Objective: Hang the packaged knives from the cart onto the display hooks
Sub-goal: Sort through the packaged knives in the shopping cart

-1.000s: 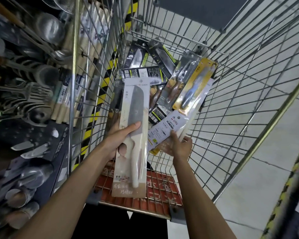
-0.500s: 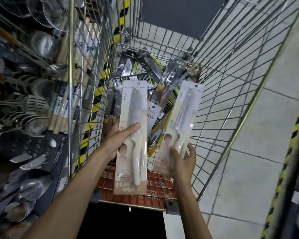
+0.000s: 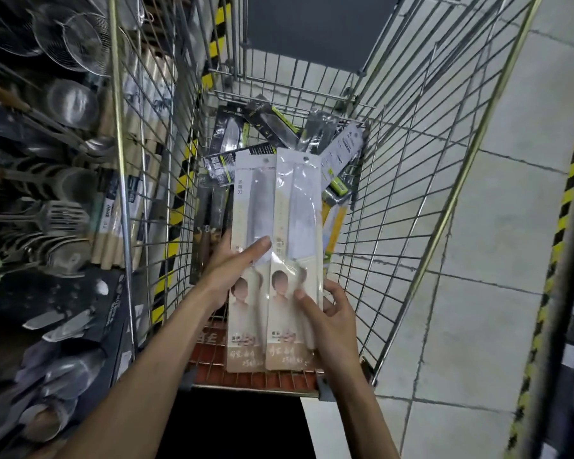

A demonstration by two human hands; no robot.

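Head view: left hand [image 3: 232, 270] clamps one white packaged knife [image 3: 251, 207] between thumb and fingers. The right hand [image 3: 325, 313] pinches a matching pack [image 3: 299, 200] low down, overlapping the first — likely stacking both for one carry. Half a second ago they were apart. More knife packs [image 3: 262, 124] lie in the cart [image 3: 395, 193].

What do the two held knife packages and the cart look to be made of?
Left package and right package: pale printed card, apparently under clear glossy plastic; the right one's front shows wrinkled glare. Cart: bare metal wire, shiny grey, judging by its thin gridded bars catching light.
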